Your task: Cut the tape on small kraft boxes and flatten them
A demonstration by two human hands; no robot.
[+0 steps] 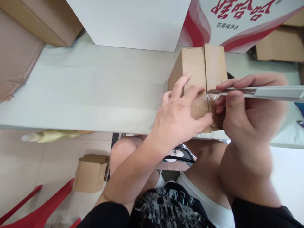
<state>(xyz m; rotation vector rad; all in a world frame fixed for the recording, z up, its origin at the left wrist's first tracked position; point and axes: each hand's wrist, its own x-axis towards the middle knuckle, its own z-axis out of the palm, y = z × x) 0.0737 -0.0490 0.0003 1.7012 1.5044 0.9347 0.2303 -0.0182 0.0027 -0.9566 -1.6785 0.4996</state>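
Note:
A small brown cardboard box stands at the table's front edge, with a seam running down its top and clear tape near the front. My left hand rests over the top and left edge of the box, fingers spread against the cardboard and the thumb near the seam. Closed around a utility knife, my right hand is at the right side of the box. The knife lies level, its blade tip touching or just above the seam. Some right-hand fingers are partly hidden behind the thumb and box.
A large white carton and a red-and-white printed carton stand behind the box. Brown cartons sit at the back left, another at the right. An opened small box and a red plastic piece are on the floor.

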